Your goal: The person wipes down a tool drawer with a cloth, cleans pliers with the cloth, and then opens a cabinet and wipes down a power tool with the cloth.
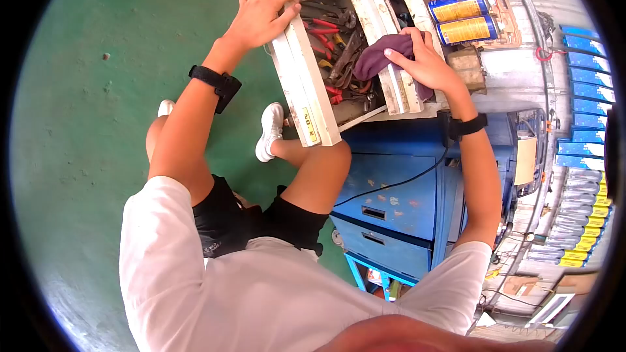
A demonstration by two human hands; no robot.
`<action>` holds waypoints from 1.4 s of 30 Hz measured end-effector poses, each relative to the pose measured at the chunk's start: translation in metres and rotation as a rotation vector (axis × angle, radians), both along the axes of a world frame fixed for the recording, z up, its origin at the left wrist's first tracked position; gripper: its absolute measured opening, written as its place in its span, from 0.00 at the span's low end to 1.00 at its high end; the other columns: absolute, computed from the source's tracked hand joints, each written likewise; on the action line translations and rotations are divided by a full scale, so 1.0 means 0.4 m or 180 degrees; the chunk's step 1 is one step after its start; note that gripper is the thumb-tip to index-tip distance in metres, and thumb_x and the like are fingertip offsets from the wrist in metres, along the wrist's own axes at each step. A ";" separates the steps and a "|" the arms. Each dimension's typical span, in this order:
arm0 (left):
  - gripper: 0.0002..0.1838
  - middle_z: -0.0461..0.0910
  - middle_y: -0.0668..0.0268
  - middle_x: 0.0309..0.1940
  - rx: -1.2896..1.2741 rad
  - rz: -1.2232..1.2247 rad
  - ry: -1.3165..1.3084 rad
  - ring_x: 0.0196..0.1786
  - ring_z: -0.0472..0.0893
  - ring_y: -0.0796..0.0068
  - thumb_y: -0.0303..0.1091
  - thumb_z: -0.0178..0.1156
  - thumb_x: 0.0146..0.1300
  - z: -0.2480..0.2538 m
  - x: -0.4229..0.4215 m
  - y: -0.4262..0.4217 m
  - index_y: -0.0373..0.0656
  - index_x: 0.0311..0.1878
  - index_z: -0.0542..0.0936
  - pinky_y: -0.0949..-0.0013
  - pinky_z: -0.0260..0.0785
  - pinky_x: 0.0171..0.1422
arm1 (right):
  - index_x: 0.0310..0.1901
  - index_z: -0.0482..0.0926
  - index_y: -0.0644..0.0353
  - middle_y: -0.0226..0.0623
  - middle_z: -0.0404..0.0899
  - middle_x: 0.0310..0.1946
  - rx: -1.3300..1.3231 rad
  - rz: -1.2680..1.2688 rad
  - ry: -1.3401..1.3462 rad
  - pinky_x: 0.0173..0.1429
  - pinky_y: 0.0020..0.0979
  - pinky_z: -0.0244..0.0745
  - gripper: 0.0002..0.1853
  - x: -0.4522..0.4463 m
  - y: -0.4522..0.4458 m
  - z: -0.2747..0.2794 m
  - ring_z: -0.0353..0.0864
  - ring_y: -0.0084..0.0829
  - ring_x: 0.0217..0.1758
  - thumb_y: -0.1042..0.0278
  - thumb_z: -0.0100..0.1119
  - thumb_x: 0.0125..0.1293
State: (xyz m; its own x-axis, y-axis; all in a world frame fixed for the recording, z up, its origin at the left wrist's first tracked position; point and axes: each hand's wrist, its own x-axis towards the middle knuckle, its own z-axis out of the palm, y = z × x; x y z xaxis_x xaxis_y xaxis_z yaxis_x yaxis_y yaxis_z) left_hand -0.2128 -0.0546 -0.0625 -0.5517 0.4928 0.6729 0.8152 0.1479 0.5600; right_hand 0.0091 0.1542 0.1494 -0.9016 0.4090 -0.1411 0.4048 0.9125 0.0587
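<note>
My left hand [261,16] rests on the front edge of a pulled-out white drawer [297,85], its fingers apart and curled over the rim. Inside the drawer lie several pliers [326,36], some with red handles. My right hand [424,62] grips a dark purple cloth [381,57] over the white frame [399,91] behind the drawer. The thumb lies on top of the cloth, and part of the cloth hangs below the hand.
Two blue and yellow cans [466,29] lie on their sides beyond my right hand, near a tan tool tray [505,0]. A blue cabinet [391,189] stands below the drawer. Blue boxes [590,91] line the far right. Green floor [111,91] spreads at left.
</note>
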 end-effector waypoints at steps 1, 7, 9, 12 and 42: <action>0.18 0.68 0.62 0.67 -0.0050 0.0025 0.0017 0.74 0.60 0.49 0.53 0.49 0.73 0.000 0.001 0.001 0.57 0.54 0.81 0.40 0.48 0.77 | 0.66 0.66 0.50 0.62 0.67 0.57 0.0017 -0.0007 -0.0023 0.67 0.45 0.70 0.34 -0.009 0.014 0.001 0.75 0.62 0.59 0.43 0.64 0.65; 0.19 0.67 0.63 0.69 -0.0038 0.0002 -0.0033 0.76 0.58 0.51 0.55 0.49 0.74 -0.009 0.004 0.002 0.57 0.55 0.81 0.41 0.47 0.78 | 0.50 0.70 0.57 0.46 0.82 0.38 -0.0138 0.0249 -0.0745 0.50 0.42 0.76 0.19 -0.211 0.126 0.021 0.83 0.41 0.45 0.64 0.68 0.64; 0.19 0.67 0.63 0.69 -0.0065 0.0003 -0.0005 0.76 0.58 0.52 0.56 0.49 0.73 -0.011 -0.002 0.001 0.58 0.55 0.81 0.41 0.47 0.78 | 0.53 0.73 0.55 0.56 0.84 0.42 0.0454 0.0570 -0.0580 0.54 0.46 0.77 0.28 -0.272 0.148 0.003 0.83 0.57 0.50 0.57 0.73 0.53; 0.18 0.67 0.64 0.69 -0.0088 -0.0014 0.0046 0.76 0.59 0.54 0.55 0.51 0.73 -0.014 -0.007 -0.003 0.58 0.56 0.81 0.44 0.47 0.78 | 0.55 0.72 0.54 0.53 0.83 0.42 0.0802 0.0526 -0.0578 0.54 0.45 0.77 0.29 -0.343 0.151 0.004 0.83 0.54 0.50 0.59 0.72 0.51; 0.29 0.77 0.65 0.34 -0.0005 -0.0504 -0.3962 0.31 0.76 0.73 0.64 0.55 0.71 0.000 -0.047 -0.047 0.40 0.41 0.76 0.69 0.70 0.36 | 0.51 0.74 0.63 0.52 0.84 0.42 0.0061 0.0467 0.0388 0.50 0.47 0.77 0.33 -0.127 0.045 0.033 0.83 0.52 0.48 0.54 0.80 0.48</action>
State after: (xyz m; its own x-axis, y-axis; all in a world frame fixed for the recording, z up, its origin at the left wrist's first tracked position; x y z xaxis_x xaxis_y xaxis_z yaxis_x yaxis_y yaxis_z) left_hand -0.2316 -0.0736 -0.0626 -0.7463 0.6120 -0.2618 -0.2568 0.0982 0.9615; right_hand -0.0417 0.1720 0.1625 -0.9616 0.2735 -0.0207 0.2727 0.9614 0.0354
